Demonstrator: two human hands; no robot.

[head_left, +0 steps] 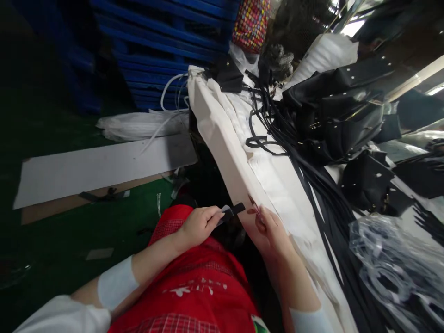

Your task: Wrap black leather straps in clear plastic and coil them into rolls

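The black strip [238,208] at centre looks matt; the bottom apron [204,289] is cloth; the lower-right bag [376,238], glossy plastic.

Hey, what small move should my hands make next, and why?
Perhaps bring your right hand to the free end of the black strip: your left hand holds the strip, its end points toward the right hand, and a gap separates them.

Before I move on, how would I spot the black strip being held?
Start at the red apron, bottom centre. Just above it, the left grip holds the strip, its dark end jutting toward the right grip. It is far shorter than the black straps on the white table.
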